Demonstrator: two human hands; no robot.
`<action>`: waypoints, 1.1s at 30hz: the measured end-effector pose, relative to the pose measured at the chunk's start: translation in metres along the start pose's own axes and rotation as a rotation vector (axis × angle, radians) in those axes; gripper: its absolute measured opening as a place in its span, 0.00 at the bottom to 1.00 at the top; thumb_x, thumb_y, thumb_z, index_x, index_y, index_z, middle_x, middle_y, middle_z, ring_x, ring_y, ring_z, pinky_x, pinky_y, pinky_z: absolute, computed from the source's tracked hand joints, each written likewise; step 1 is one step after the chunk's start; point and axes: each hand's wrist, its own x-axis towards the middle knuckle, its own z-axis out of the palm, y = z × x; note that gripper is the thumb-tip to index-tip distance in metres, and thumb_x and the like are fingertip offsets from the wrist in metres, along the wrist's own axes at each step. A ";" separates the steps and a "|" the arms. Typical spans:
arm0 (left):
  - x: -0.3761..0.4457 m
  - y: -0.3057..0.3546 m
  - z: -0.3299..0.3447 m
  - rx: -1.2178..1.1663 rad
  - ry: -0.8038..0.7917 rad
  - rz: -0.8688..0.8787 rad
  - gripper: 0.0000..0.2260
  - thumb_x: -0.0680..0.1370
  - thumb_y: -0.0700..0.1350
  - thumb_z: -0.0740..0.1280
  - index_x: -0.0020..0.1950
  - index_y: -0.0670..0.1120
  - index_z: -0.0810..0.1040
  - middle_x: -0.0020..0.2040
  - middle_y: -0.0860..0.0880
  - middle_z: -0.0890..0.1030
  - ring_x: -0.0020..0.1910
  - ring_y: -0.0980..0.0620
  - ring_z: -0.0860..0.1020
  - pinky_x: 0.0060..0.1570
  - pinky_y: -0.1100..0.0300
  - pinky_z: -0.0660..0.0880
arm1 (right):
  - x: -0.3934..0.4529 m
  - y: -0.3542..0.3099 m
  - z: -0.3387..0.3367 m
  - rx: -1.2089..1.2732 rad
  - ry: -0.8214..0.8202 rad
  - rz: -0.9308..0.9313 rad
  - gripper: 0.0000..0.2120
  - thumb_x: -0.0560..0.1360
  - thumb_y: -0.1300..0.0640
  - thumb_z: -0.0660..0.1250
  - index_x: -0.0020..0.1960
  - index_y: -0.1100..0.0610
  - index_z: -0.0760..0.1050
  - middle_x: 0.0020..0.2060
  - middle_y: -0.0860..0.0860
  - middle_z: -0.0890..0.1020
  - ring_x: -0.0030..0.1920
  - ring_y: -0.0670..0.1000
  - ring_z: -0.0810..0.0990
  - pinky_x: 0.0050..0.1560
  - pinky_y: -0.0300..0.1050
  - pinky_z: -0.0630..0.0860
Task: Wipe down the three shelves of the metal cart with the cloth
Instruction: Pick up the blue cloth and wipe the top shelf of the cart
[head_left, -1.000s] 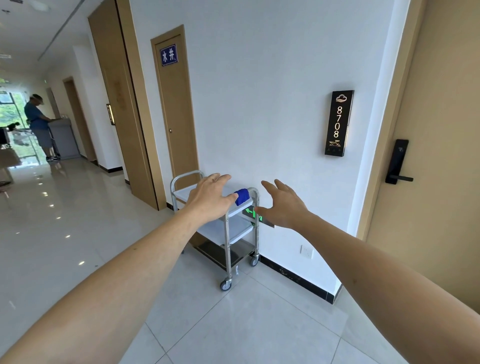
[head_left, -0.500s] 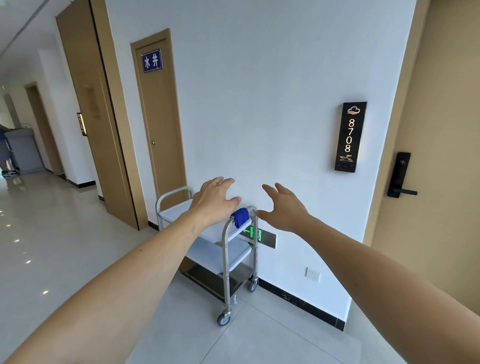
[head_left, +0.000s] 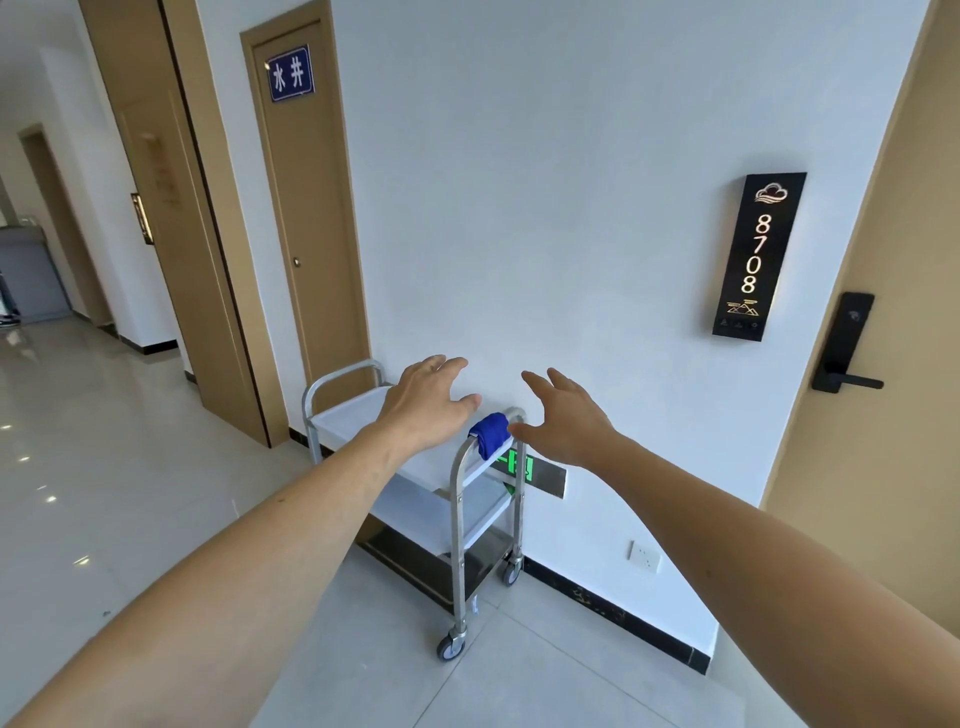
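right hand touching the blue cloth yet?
Cannot tell. In the head view, the right hand's thumb overlaps the blue cloth on the cart handle; depth unclear.

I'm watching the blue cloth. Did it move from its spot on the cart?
No. The blue cloth hangs over the same end handle of the cart as before; only the camera came closer.

Cart (head_left: 460, 525) sits against the wall ahead of me, cloth (head_left: 489, 434) draped on its near handle, between my left hand (head_left: 423, 402) and right hand (head_left: 569, 421).
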 end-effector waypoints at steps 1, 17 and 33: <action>0.009 -0.001 0.005 -0.001 0.003 -0.003 0.28 0.78 0.59 0.61 0.77 0.54 0.61 0.78 0.50 0.60 0.77 0.49 0.56 0.73 0.48 0.60 | 0.009 0.005 0.002 0.002 -0.003 -0.008 0.39 0.78 0.42 0.67 0.81 0.47 0.52 0.82 0.54 0.53 0.80 0.55 0.51 0.73 0.53 0.62; 0.171 0.057 0.062 0.042 0.069 -0.090 0.27 0.79 0.58 0.61 0.77 0.54 0.61 0.79 0.50 0.58 0.78 0.49 0.53 0.74 0.46 0.58 | 0.168 0.122 -0.031 0.037 -0.012 -0.107 0.39 0.78 0.41 0.68 0.81 0.48 0.52 0.82 0.55 0.52 0.80 0.56 0.51 0.74 0.54 0.62; 0.255 0.013 0.110 0.087 0.041 -0.154 0.27 0.79 0.58 0.61 0.77 0.53 0.61 0.78 0.49 0.60 0.77 0.48 0.56 0.74 0.46 0.59 | 0.270 0.159 0.017 0.088 -0.089 -0.132 0.39 0.78 0.41 0.68 0.82 0.48 0.52 0.82 0.56 0.53 0.80 0.57 0.52 0.74 0.55 0.61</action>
